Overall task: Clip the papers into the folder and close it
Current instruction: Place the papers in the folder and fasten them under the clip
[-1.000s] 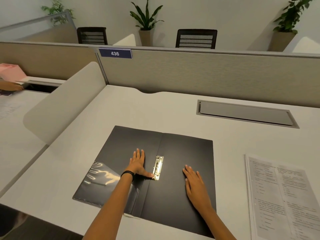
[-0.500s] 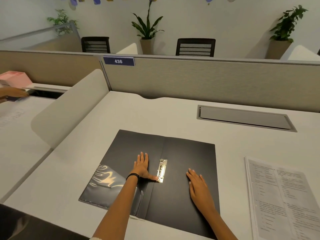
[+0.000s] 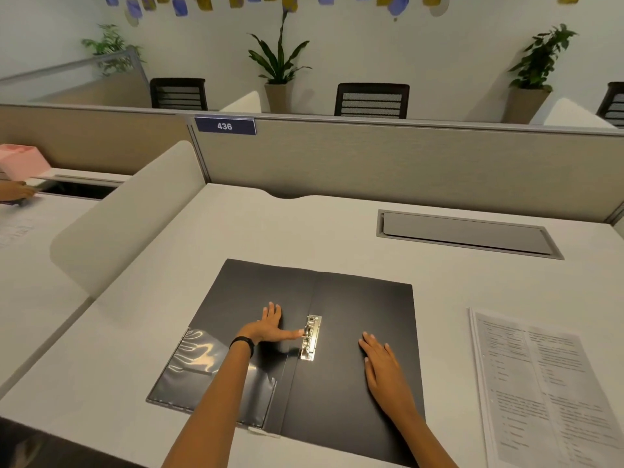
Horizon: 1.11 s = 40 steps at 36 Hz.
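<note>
Fingers (image 3: 271,314) of both flat, empty hands pin the folder (image 3: 364,305); I'd lever the clip (image 3: 311,337) fully open with my left thumb.

A white desk (image 3: 236,238) carries a recessed grey cable hatch (image 3: 467,235) near its far edge. A beige partition (image 3: 388,163) behind bears a blue "436" label (image 3: 225,126). Beyond stand two black chairs (image 3: 372,100), potted plants (image 3: 278,67) and coloured paper decorations (image 3: 202,1). A pink box (image 3: 20,161) sits on the neighbouring desk.
</note>
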Each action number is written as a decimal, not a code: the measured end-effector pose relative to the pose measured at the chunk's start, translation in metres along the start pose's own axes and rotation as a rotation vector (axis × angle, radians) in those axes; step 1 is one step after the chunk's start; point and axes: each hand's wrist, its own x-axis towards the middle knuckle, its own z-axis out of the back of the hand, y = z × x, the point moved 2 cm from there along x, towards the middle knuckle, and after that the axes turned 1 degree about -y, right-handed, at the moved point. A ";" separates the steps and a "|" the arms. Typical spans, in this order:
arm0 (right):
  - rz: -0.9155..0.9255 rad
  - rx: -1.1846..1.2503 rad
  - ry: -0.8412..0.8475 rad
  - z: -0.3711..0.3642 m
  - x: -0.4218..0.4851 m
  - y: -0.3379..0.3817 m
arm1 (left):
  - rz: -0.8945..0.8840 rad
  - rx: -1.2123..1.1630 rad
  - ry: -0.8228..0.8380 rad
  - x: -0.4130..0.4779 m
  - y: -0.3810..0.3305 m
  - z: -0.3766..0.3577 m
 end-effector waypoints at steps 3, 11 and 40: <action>0.003 -0.011 0.001 0.001 -0.001 0.001 | -0.025 -0.057 0.010 -0.002 0.002 0.001; 0.008 -0.016 0.001 0.003 -0.001 0.003 | -0.112 -0.081 -0.099 -0.001 0.012 -0.005; 0.008 -0.004 -0.004 0.000 0.001 -0.002 | -0.371 -0.393 -0.365 0.039 -0.006 -0.016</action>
